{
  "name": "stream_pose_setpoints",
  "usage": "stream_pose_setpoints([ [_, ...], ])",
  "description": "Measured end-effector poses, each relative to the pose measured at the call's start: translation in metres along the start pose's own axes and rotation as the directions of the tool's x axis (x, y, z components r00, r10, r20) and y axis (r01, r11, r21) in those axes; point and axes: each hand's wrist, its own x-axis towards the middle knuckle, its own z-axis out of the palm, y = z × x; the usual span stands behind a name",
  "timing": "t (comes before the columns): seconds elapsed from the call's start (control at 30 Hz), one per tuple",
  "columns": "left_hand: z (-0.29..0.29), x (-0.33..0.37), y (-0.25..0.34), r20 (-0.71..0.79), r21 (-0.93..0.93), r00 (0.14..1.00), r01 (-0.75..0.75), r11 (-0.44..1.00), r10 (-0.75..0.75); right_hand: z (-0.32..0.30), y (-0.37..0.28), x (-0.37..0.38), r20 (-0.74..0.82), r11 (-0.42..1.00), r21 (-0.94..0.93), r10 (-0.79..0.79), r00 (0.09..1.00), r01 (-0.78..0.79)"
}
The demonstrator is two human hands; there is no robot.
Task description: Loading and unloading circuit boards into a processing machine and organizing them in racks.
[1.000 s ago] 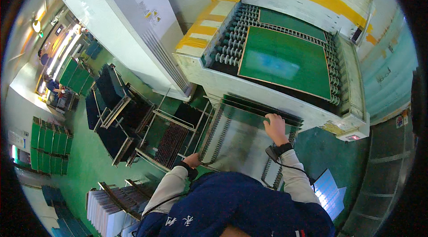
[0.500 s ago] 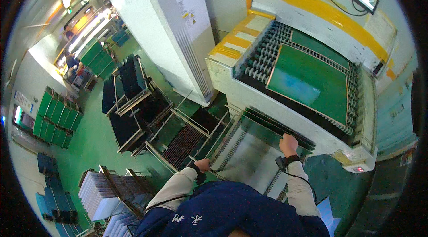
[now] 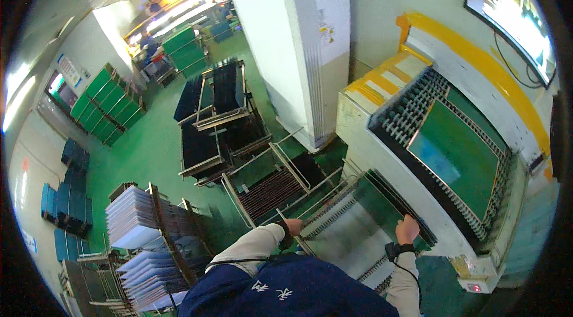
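In front of me stands a metal rack (image 3: 352, 255) with rows of coil springs along its sides and a pale grey base. Several dark upright panels (image 3: 399, 200) are lined up at its far right end, beside the machine. My left hand (image 3: 292, 227) is closed on the rack's near left rail. On the opposite side my right hand (image 3: 407, 230) makes a fist at the rack's right edge, next to the panels; its fingertips are hidden. To the right, a large green panel (image 3: 456, 159) lies flat on the rollers (image 3: 412, 117) of a conveyor machine.
A low metal cart (image 3: 268, 194) stands left of the rack, with a stacked dark rack (image 3: 224, 117) behind it. At lower left are racks of white panels (image 3: 134, 218). A white column-like cabinet (image 3: 286, 42) rises ahead. A screen (image 3: 513, 15) hangs at upper right.
My view has swung left, so the machine, racks and cabinet appear farther right and lower. Both hands stay at the same sides of the rack. The green panel still lies on the rollers.
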Motion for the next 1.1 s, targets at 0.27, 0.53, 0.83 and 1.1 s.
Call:
stream_pose_setpoints([
  [0.27, -0.004, -0.005, 0.015, 0.027, 0.220, 1.000, -0.011, 0.976, 0.005, -0.003, -0.004, -0.003, 0.038, 0.998, -0.036, 0.050, 0.998, -0.049],
  [0.53, 0.027, 0.012, -0.006, -0.107, 0.215, 0.991, 0.103, 0.971, -0.081, -0.012, -0.016, -0.003, 0.053, 0.999, -0.041, 0.015, 0.998, -0.013],
  [0.83, 0.029, 0.018, -0.024, 0.084, 0.242, 0.979, 0.163, 0.956, -0.188, 0.004, -0.021, -0.012, 0.029, 0.996, 0.019, -0.091, 0.995, 0.091],
  [1.1, 0.014, 0.031, 0.007, 0.146, 0.384, 0.972, 0.114, 0.916, -0.182, -0.003, -0.005, -0.011, -0.031, 0.999, -0.043, -0.016, 0.999, 0.015],
])
